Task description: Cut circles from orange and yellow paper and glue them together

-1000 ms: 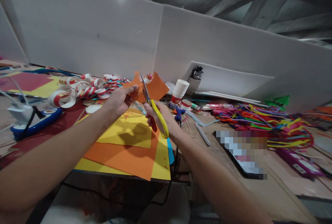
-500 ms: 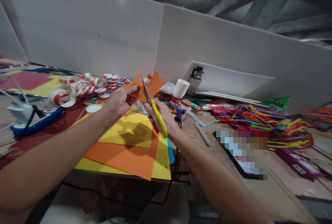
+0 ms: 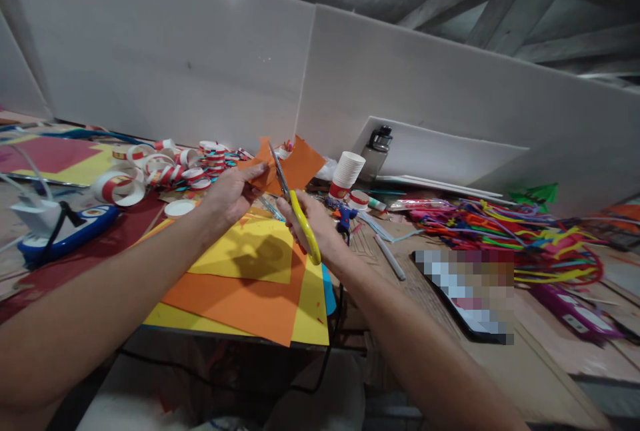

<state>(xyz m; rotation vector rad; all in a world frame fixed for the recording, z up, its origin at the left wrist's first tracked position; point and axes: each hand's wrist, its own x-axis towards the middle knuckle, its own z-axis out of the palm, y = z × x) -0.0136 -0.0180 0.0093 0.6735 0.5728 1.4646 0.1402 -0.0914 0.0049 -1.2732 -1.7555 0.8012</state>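
Note:
Orange paper (image 3: 303, 166) is held up above the table, pinched at its left part by my left hand (image 3: 234, 194). My right hand (image 3: 316, 223) grips yellow-handled scissors (image 3: 306, 224), their blades pointing up and away at the paper. The blades look nearly closed, and the paper parts to either side of them. Beneath both hands lie a small yellow sheet (image 3: 240, 263), an orange sheet (image 3: 270, 308) and a larger yellow sheet (image 3: 315, 324), with my hands' shadow on the top one.
Stacked paper cups (image 3: 349, 168) and a bottle (image 3: 377, 151) stand behind my right hand. Rightward lie a grey pen (image 3: 390, 258), a phone (image 3: 465, 298) and colourful pipe cleaners (image 3: 500, 231). Red-and-white cup rings (image 3: 160, 168) and a blue power strip (image 3: 75, 231) sit left.
The right part of the orange paper has swung slightly outward to the right. The scissors' handles look a little closer together. My left hand has stayed almost still.

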